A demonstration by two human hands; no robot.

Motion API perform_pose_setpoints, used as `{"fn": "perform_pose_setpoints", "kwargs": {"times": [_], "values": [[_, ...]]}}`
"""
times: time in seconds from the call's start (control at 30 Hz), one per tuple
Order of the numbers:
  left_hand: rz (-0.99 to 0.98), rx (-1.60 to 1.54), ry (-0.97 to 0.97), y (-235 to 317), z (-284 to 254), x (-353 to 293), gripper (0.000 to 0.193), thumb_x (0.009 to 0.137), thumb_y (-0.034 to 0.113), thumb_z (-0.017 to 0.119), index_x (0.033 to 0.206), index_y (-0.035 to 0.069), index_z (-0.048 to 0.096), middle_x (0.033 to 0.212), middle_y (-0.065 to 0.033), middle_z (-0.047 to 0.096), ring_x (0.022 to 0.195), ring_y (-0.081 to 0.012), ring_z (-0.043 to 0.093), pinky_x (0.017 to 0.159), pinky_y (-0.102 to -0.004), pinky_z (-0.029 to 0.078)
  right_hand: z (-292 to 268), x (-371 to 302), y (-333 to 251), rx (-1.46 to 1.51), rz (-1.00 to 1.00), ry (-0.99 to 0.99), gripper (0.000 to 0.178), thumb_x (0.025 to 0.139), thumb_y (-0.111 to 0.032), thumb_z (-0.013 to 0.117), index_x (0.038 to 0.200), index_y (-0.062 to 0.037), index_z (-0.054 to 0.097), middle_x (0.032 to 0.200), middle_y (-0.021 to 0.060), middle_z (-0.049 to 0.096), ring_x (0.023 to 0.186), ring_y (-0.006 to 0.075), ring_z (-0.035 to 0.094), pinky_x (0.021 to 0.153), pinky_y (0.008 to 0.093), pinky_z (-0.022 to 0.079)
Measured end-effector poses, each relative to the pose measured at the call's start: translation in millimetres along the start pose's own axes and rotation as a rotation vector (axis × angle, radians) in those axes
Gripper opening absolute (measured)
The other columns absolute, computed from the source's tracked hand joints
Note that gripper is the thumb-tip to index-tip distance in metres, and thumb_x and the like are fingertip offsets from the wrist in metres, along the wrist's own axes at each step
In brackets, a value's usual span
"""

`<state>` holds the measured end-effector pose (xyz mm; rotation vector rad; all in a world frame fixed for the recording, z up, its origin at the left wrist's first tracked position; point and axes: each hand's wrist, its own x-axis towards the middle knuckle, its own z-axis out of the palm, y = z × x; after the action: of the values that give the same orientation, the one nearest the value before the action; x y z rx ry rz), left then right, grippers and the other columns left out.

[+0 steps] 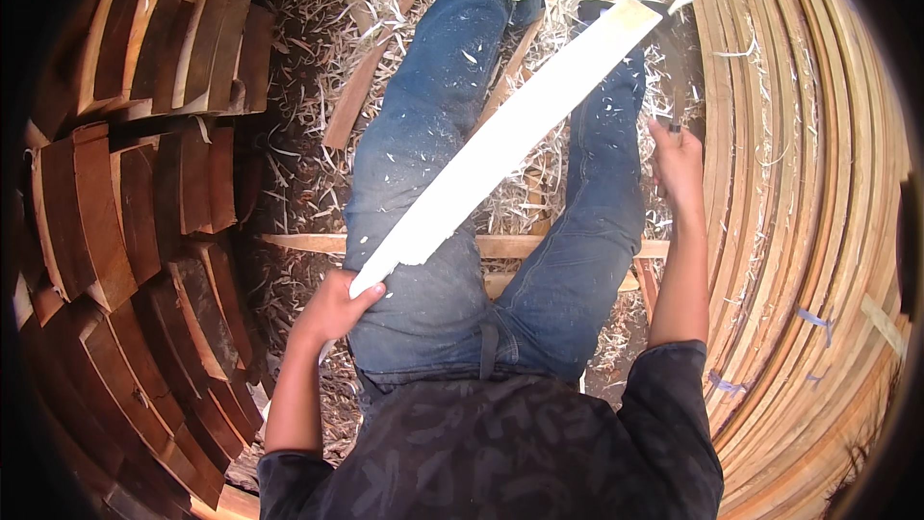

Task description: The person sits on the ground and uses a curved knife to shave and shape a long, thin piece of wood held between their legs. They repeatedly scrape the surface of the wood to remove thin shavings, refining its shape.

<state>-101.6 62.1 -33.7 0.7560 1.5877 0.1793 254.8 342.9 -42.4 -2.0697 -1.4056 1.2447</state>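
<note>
A long, pale wooden board (520,140), bright and narrowing toward its near end, slants across my legs. That narrow end is in my left hand (339,308), fingers wrapped around it and the thumb on top. Its far, broader end reaches past my right shin, where a small curled shaving (680,3) shows. To the right of my right leg, my right hand (678,164) is closed around the handle of a knife (675,87). The knife's blade points away from me and is hard to make out against the dark ground. It stands apart from the board.
Stacked brown wood blocks (106,221) rise on the left. Along the right runs a tall pile of long wooden strips (770,183), some tied with bluish bands. Wood shavings (308,67) cover the ground, with loose sticks (356,91) among them. A wooden crosspiece (520,247) passes beneath my thighs.
</note>
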Motion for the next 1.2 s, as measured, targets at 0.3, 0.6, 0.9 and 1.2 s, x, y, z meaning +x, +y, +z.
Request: {"fn": "perform_pose_setpoints", "kwargs": {"times": [0.3, 0.6, 0.9, 1.2], "values": [[0.003, -0.001, -0.018, -7, 1, 3, 0.043, 0.084, 0.029, 0.063, 0.063, -0.005, 0.046, 0.053, -0.0031, 0.038, 0.056, -0.0097, 0.037, 0.052, -0.0329, 0.037, 13, -48, 2, -0.085, -0.067, -0.322, 0.028, 0.088, -0.026, 0.062, 0.071, -0.006, 0.053, 0.05, -0.0026, 0.046, 0.039, 0.006, 0.041, 0.033, 0.0238, 0.031], [-0.002, -0.009, -0.019, -1, -1, 2, 0.042, 0.084, 0.028, 0.063, 0.063, -0.004, 0.046, 0.053, -0.0031, 0.038, 0.057, -0.0085, 0.037, 0.052, -0.0313, 0.037, 17, -45, -12, -0.155, 0.048, -0.352, 0.026, 0.085, -0.025, 0.066, 0.075, -0.0023, 0.06, 0.051, -0.0045, 0.045, 0.038, 0.0056, 0.038, 0.035, 0.0234, 0.029], [0.021, 0.039, -0.009, 5, -3, 4, 0.043, 0.083, 0.03, 0.064, 0.062, -0.004, 0.046, 0.053, -0.0042, 0.036, 0.057, -0.0084, 0.036, 0.051, -0.032, 0.037, 30, -44, -15, -0.182, -0.109, -0.327, 0.027, 0.081, -0.024, 0.071, 0.084, 0.0015, 0.061, 0.052, -0.0038, 0.046, 0.04, 0.0052, 0.04, 0.037, 0.0241, 0.032], [0.045, 0.082, 0.068, 3, 6, 0, 0.044, 0.082, 0.031, 0.065, 0.064, -0.006, 0.05, 0.05, -0.0076, 0.041, 0.053, -0.0115, 0.039, 0.051, -0.0344, 0.039, 39, -85, 11, -0.211, -0.423, -0.249, 0.03, 0.083, -0.025, 0.069, 0.086, 0.001, 0.055, 0.054, 0.0059, 0.046, 0.049, 0.0117, 0.043, 0.047, 0.0303, 0.034]]}}
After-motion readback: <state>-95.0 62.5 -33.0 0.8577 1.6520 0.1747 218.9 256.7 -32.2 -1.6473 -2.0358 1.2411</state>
